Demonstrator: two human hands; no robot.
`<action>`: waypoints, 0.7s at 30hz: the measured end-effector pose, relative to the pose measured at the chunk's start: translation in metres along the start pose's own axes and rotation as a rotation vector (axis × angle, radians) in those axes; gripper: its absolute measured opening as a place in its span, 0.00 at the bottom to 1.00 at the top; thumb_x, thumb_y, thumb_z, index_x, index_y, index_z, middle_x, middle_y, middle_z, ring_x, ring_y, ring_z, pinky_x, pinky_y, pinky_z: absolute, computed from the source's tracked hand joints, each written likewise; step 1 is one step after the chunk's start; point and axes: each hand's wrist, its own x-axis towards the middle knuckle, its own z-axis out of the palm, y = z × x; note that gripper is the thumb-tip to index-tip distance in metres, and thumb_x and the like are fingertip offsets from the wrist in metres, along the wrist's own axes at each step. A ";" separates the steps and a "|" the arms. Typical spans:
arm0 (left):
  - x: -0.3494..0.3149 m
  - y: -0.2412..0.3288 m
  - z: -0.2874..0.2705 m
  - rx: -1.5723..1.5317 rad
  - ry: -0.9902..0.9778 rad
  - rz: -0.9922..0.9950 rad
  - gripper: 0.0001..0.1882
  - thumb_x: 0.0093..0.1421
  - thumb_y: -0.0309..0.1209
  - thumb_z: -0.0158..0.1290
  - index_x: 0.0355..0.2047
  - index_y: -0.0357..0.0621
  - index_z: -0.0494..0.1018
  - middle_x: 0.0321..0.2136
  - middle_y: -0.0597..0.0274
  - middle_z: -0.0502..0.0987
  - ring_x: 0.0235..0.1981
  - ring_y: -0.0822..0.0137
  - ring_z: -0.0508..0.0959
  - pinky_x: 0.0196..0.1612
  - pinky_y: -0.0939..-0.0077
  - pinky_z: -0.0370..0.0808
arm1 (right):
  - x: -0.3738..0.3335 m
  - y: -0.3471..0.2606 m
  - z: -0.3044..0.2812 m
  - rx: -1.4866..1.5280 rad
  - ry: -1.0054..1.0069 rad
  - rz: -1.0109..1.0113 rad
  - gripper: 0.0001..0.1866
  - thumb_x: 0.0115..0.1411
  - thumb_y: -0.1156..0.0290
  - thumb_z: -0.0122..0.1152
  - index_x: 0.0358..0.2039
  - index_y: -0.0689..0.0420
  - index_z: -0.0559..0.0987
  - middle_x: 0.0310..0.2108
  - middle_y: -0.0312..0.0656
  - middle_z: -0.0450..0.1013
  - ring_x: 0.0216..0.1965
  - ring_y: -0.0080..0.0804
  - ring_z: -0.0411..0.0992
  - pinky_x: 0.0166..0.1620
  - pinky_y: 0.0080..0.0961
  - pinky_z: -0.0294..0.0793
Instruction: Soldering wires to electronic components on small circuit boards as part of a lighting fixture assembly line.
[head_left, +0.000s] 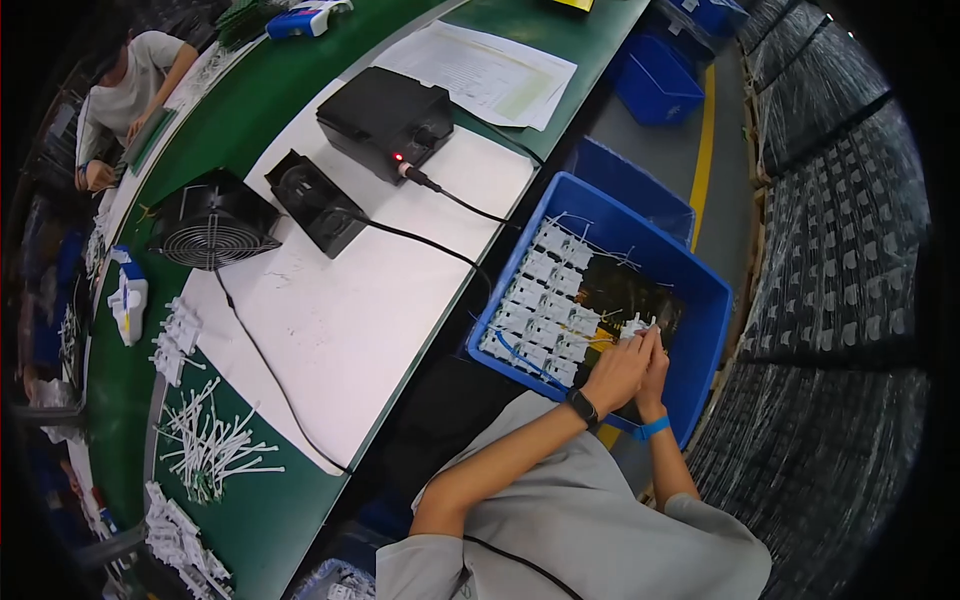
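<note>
Both hands meet over a blue bin, toward its near right part. My left hand, with a dark watch at the wrist, has its fingers closed around a small white plastic part. Close against it, my right hand, with a blue wristband, also pinches at this part; the fingers partly hide it. Rows of similar white plastic parts fill the left side of the bin. Thin white wires or ties stick out from some of them. A dark sheet with yellow marks lies on the bin's bottom beside the rows.
On the green table left of me stand a black fan, a black power box and a black holder, with trailing cables. White ties and parts lie heaped nearby. Wrapped stacks rise at right. A co-worker sits far left.
</note>
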 end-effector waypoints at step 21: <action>-0.063 -0.131 -0.018 0.152 -0.401 -0.463 0.20 0.62 0.39 0.58 0.48 0.38 0.72 0.45 0.45 0.79 0.48 0.46 0.79 0.47 0.51 0.79 | 0.080 0.208 0.050 0.566 0.095 0.631 0.20 0.75 0.63 0.51 0.63 0.56 0.74 0.23 0.32 0.69 0.22 0.19 0.64 0.27 0.18 0.63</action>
